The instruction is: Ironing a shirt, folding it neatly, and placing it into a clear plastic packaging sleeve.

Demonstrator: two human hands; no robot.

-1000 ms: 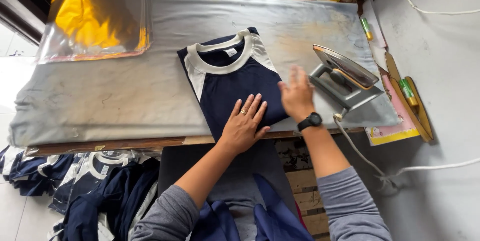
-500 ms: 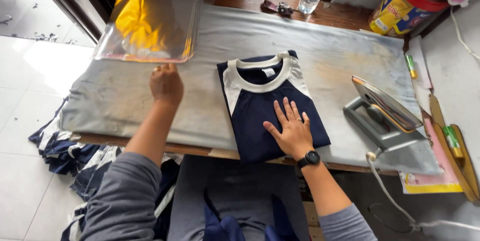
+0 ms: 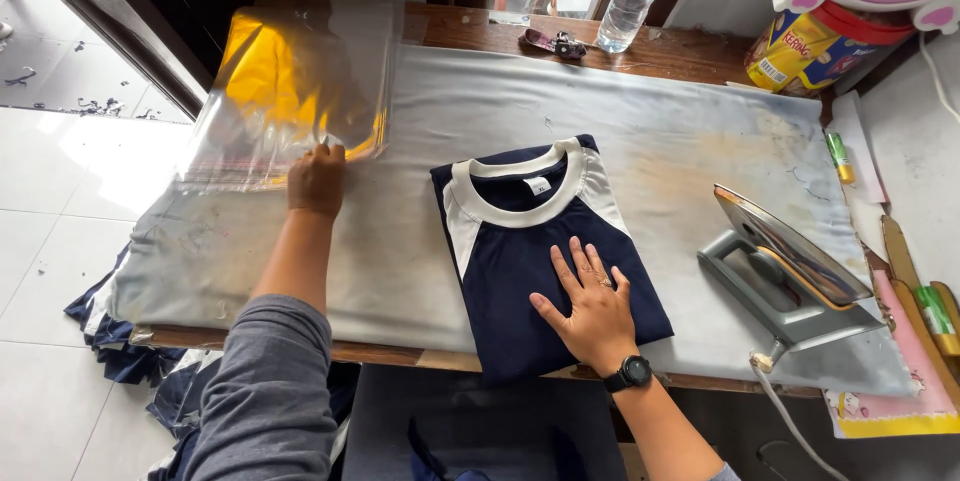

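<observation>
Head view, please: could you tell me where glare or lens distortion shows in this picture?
In the head view, daylight glares off the clear plastic bags under the left hand; the iron soleplate shines; table edges bow from wide-angle distortion; the folded shirt under the right hand is sharp and evenly lit.

My table (image 3: pixel 690 53) wears a grey ironing cloth (image 3: pixel 420 241). On it lies the folded navy shirt (image 3: pixel 530 261); left of the shirt clear plastic bags (image 3: pixel 290 91), right of it the iron (image 3: pixel 790 271).
</observation>
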